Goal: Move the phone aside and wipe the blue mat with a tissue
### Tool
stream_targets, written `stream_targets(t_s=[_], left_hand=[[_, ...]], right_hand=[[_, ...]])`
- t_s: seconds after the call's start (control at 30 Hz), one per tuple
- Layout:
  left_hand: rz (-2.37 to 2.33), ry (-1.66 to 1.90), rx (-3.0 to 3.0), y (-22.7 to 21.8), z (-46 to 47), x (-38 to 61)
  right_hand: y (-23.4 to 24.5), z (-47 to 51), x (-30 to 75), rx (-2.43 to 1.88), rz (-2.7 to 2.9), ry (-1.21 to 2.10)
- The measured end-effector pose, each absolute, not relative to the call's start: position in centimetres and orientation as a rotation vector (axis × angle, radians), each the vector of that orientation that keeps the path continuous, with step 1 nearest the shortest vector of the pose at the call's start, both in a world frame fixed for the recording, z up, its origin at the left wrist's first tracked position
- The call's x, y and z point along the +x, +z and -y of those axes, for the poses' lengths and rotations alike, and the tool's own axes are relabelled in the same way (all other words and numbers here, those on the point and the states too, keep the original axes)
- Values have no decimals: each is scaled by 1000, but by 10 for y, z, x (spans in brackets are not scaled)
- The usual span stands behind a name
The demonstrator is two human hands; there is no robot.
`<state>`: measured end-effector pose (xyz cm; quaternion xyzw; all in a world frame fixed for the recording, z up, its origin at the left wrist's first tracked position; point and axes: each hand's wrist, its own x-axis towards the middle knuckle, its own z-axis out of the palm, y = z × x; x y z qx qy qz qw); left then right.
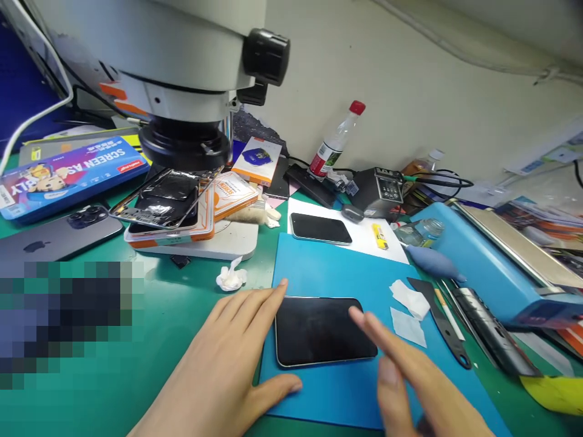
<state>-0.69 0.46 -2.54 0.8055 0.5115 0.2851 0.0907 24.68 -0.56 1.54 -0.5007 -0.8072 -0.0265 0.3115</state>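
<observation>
We have a black-screened smartphone with a thin pale metal rim lying flat, screen up, lower middle of the frame, on a bright blue rectangular mat; our left hand is open, fingers stretched and thumb spread off, at the phone's left end, gripping nothing, and we can't tell if the fingertips touch the rim; our right hand, lower right, is half open, index finger out over the screen's upper right corner, thumb apart, no grip on anything that we see, contact with the glass unclear; right of the phone we get two small crumpled white paper pieces, then a flat dark grey pry blade with a holed end; above, a second black-screened phone on a white paper sheet; left of the mat, a crumpled white tissue on the green tabletop; upper left, a big pale grey microscope body with black knob over a stack of white-and-orange boxes; upper middle, a clear plastic bottle with red cap, tilted
</observation>
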Motion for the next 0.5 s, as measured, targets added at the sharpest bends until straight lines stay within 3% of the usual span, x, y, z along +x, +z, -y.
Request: stream_targets(t_s=[0.1, 0.27, 0.5], left_hand=[[-1569, 846, 2382, -28, -3, -9], [-1626, 779, 2398, -34, 5, -15], [-1692, 697, 2395, -32, 9, -17]], right_hand=[[7, -3, 260, -1578, 1731, 126], [-11, -18, 274, -1490, 1523, 616], [-15, -16, 272, -1653, 1677, 596]])
